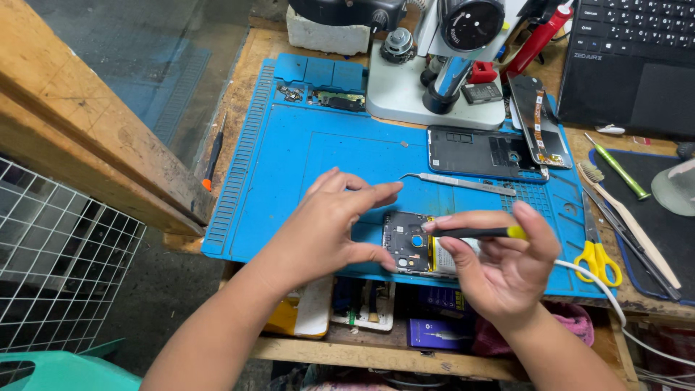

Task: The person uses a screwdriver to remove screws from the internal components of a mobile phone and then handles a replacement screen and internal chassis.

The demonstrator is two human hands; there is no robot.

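Observation:
An opened phone (407, 242) with its back removed lies on the blue work mat (304, 166) near the front edge, showing a dark circuit board and a yellow-edged battery. My left hand (329, 224) steadies the phone's left side with thumb and fingers. In my right hand (507, 268) is a thin black screwdriver (474, 233) with a yellow end, its tip resting on the top of the phone's board.
Metal tweezers (460, 182) lie behind the phone. A black phone back frame (478, 152), a screen part (539, 119), a microscope base (427, 90), yellow scissors (597, 257), a brush (622, 217), a laptop (633, 58) and a white cable (608, 297) surround the mat.

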